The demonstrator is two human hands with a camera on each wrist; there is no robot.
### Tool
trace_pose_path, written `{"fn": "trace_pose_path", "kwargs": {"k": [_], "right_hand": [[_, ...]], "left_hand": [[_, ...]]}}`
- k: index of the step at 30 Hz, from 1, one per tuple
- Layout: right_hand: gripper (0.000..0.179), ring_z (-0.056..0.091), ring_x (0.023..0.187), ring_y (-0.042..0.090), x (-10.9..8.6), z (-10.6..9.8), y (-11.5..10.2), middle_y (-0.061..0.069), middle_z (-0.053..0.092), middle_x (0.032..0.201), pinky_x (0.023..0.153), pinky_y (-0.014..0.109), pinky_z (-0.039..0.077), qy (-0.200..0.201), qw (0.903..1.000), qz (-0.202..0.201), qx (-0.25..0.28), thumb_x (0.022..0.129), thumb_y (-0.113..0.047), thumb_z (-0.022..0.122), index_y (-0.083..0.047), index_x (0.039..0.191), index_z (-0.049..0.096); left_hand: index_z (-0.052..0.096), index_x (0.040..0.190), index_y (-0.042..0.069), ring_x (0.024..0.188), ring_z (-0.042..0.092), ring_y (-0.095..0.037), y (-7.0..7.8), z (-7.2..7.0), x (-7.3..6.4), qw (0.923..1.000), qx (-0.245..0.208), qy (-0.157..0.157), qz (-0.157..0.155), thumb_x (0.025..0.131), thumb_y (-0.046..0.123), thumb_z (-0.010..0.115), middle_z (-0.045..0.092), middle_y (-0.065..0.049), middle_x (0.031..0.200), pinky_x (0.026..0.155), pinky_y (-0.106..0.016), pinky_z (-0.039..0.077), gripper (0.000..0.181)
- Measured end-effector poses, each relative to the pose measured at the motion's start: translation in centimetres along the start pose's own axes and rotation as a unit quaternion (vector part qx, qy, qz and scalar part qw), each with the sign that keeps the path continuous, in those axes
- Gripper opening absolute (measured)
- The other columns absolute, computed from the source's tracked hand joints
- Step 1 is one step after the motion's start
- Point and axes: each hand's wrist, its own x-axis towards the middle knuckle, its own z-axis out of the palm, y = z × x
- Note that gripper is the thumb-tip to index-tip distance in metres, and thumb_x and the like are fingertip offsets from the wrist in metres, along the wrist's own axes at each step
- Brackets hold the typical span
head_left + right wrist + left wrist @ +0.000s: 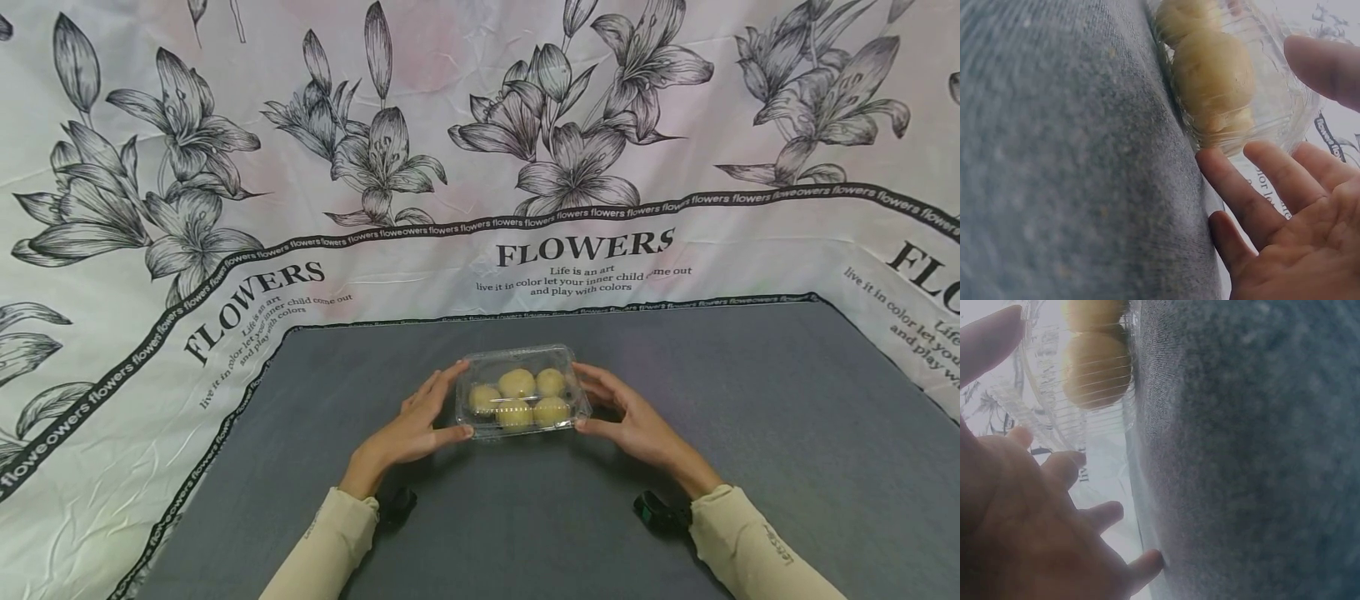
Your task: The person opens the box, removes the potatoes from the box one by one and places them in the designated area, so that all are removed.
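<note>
"What do we have at the centre?"

"We have a clear plastic box (483, 368), and through it we count five yellow balls (517, 383) in the head view. It is in front of us, on the far half of the gray table (525, 525). In the wrist views its underside is right at the tabletop; whether it rests fully there, we cannot tell."

"Which way does it lie from our hands?"

"Straight between them. Its long axis runs from left to right, so a short end faces each palm. We judge that any move turns on this, because neither hand is clearly nearer."

"And how is our grip?"

"Wide on both sides. Our left hand (408, 429) spans the left end, thumb at the near corner and forefinger at the far one, with the other fingers spread out. Our right hand (641, 421) mirrors it at the right end, its fingers nearly straight at the plastic. We see neither hand curled round the box; how hard they press, we cannot tell."

"What is farther out?"

"Black wrist gear (660, 512) shows beneath our wrists, then our pale sleeves (750, 542) come in from the near side. Beyond the table we see a white cloth (420, 275) printed with dark lilies and the word FLOWERS."
</note>
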Motion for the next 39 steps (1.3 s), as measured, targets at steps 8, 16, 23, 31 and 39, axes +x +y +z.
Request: {"fn": "trace_pose_path", "kwargs": {"k": [8,16,23,31,39], "right_hand": [[0.071,0.046,0.141,0.047,-0.10,0.21,-0.16,0.021,0.050,0.153,0.110,0.071,0.035,0.009,0.9997,0.014,0.019,0.096,-0.017,0.071,-0.015,0.158,0.036],[0.069,0.046,0.142,0.044,-0.04,0.52,-0.13,0.017,0.051,0.154,0.110,0.069,0.036,0.011,0.9988,0.018,0.043,0.098,-0.018,0.069,-0.015,0.159,0.036],[0.068,0.041,0.146,0.043,-0.13,0.66,-0.20,0.015,0.047,0.157,0.110,0.067,0.039,0.006,0.9982,0.029,0.052,0.101,-0.021,0.065,-0.018,0.161,0.033],[0.066,0.040,0.147,0.043,-0.27,0.62,-0.54,0.018,0.044,0.159,0.108,0.062,0.044,0.009,0.9971,0.039,0.064,0.102,-0.017,0.063,-0.018,0.160,0.033],[0.071,0.047,0.141,0.043,-0.28,0.24,-0.46,0.018,0.046,0.157,0.109,0.065,0.040,0.000,0.9995,0.032,0.001,0.098,-0.021,0.070,-0.018,0.160,0.035]], "left_hand": [[0.006,0.165,0.031,0.159,-0.004,-0.040,-0.05,0.03,0.01,0.9999,0.008,0.004,0.006,0.097,0.040,0.067,0.008,-0.002,0.174,0.117,-0.077,0.004,0.092],[0.003,0.165,0.032,0.159,-0.004,-0.040,-0.07,0.02,0.03,0.9999,0.008,0.005,0.005,0.097,0.039,0.067,0.007,-0.001,0.174,0.117,-0.076,0.004,0.094],[0.003,0.165,0.033,0.159,-0.003,-0.040,-0.12,0.05,0.05,0.9999,0.011,0.004,0.002,0.097,0.042,0.066,0.008,-0.001,0.174,0.118,-0.076,0.005,0.094],[0.003,0.165,0.033,0.159,-0.003,-0.040,-0.21,0.14,0.05,0.9999,0.014,0.009,0.003,0.097,0.043,0.066,0.009,-0.002,0.173,0.118,-0.075,0.006,0.093],[0.002,0.165,0.035,0.159,-0.004,-0.039,-0.31,0.02,-0.04,0.9999,0.008,0.008,-0.003,0.097,0.043,0.066,0.009,-0.002,0.173,0.116,-0.078,0.006,0.094]]}}
